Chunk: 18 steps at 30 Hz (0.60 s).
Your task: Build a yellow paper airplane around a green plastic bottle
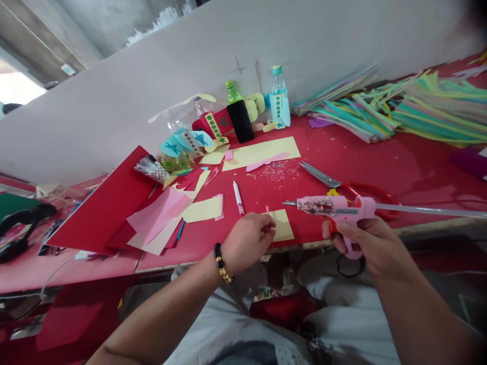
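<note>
Glue gun (335,207) in right hand (375,246) — over red table (399,162).

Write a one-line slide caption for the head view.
At a red table, the right hand holds a pink glue gun while the left hand pinches a small yellow paper.

The right hand (367,243) covers the handle of the pink glue gun (335,207), so its trigger cannot be seen. The glue stick (429,210) behind the gun is cut by the right edge. The left hand (249,243) pinches something too small to tell, and its fingertips hide one edge of the yellow paper piece (283,225). Beyond the right hand, the scissors (342,185) are partly hidden by the gun.
</note>
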Each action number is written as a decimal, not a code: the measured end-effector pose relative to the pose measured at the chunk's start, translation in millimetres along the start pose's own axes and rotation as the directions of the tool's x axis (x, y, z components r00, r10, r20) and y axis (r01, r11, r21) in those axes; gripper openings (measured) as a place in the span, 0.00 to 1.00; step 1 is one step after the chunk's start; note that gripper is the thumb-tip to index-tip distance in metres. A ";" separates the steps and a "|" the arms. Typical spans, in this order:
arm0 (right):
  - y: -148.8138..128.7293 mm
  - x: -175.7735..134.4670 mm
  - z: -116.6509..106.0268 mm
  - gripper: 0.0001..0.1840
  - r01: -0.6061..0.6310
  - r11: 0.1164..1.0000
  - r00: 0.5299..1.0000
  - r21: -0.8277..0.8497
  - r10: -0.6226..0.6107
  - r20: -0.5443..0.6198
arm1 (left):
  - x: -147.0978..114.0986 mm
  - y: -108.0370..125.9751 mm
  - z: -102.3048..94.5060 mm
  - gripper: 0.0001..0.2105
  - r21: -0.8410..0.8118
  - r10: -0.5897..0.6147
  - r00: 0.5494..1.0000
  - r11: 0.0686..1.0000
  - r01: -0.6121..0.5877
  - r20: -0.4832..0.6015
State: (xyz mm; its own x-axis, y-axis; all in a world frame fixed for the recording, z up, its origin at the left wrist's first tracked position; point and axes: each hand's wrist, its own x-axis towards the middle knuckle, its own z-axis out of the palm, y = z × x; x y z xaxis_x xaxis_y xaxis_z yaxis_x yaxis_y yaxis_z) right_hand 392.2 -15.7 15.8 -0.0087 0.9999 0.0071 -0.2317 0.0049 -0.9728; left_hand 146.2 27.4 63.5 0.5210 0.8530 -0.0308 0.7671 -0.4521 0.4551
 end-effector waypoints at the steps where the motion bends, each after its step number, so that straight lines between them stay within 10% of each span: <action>1: -0.1 -0.3 -0.2 0.14 0.007 1.000 1.000 -0.005 -0.007 0.008 | -0.4 -1.5 4.6 0.07 0.006 0.019 1.000 1.000 -0.019 -0.007; 18: -3.8 0.0 -34.2 0.22 -0.036 0.805 0.999 -0.592 0.008 -0.050 | -14.8 -38.4 22.9 0.14 0.045 0.391 0.906 0.920 -0.389 -0.161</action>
State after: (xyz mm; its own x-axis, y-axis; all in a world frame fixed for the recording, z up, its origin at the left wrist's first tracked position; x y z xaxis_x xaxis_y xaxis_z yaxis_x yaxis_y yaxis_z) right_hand 426.3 -15.5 11.6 0.0377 0.9992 -0.0123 0.3892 -0.0260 -0.9208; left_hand 117.6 26.1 26.0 0.7115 0.6385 0.2935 0.5204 -0.7594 0.3905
